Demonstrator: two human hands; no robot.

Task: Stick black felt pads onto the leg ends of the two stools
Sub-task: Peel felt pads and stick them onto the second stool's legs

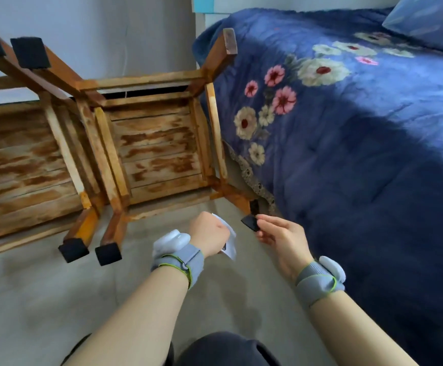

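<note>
Four padded leg ends show; the far right leg end (230,40) is bare. Right hand (281,237) pinches a black pad (250,222); left hand (211,233) grips the backing sheet (229,243).

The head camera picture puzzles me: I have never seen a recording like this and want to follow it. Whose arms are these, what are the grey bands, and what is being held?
There is no machine here. A person wears a wide-angle camera on the head, so you look down along their own arms. The grey bands are straps on both wrists, each carrying a small white device; what it does the picture does not show. Two wooden stools lie tipped over on the floor beside a bed with a blue flowered quilt. Several leg ends already wear black felt pads; the far leg end by the bed is bare. The left hand is closed around a white sheet, probably the pads' backing. The right hand pinches one loose black pad near the stool's closest right leg.
</note>
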